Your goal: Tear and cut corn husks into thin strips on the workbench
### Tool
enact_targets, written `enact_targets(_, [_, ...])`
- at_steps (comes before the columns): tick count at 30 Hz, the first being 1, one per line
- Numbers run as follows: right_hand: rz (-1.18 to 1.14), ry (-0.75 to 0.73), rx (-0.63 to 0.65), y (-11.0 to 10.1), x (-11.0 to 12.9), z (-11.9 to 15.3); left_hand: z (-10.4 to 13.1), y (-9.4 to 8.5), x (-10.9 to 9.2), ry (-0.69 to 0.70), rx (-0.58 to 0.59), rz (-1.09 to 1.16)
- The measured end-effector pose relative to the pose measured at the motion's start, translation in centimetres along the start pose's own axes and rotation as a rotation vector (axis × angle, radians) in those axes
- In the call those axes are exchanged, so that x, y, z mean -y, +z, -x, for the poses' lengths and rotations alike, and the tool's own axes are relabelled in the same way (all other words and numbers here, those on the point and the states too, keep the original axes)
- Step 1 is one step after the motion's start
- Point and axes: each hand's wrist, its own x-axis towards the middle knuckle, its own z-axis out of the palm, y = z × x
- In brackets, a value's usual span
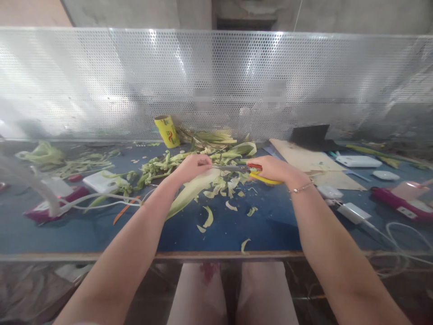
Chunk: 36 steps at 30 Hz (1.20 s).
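My left hand (194, 168) is closed on a long pale-green husk leaf (194, 192), which hangs from it toward the table's front. My right hand (269, 168) grips scissors (265, 179) with red and yellow handles. Their grey blades point left and reach the upper end of the leaf beside my left fingertips. Whether the blades are parted I cannot tell. Cut green scraps (223, 186) lie beneath and around both hands, with a few loose curled pieces (209, 217) nearer the front edge.
A perforated metal panel (216, 72) closes off the back of the blue table (270, 230). Before it stand a yellow tube (167, 131) and heaped green stalks (158, 169). Cardboard (304, 158), a white charger (354, 212) and cables lie right; a purple power strip (40, 210) lies left.
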Motion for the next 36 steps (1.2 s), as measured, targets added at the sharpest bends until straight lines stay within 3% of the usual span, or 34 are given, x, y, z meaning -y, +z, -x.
enact_targets(11, [0.067,0.038,0.109,-0.4,0.4,0.3,-0.2,-0.2,0.5,0.033,0.021,-0.011])
enact_targets(29, [-0.019,0.01,0.144,-0.2,-0.3,0.0,-0.6,0.2,0.6,0.033,0.011,0.046])
enact_targets(31, [-0.052,0.002,0.195,-0.1,-0.7,-0.1,-1.3,0.1,0.9,0.033,0.046,0.041])
enact_targets(36, [-0.104,-0.041,0.309,0.8,-1.6,-0.6,-3.3,-0.4,1.5,0.085,0.288,-0.11])
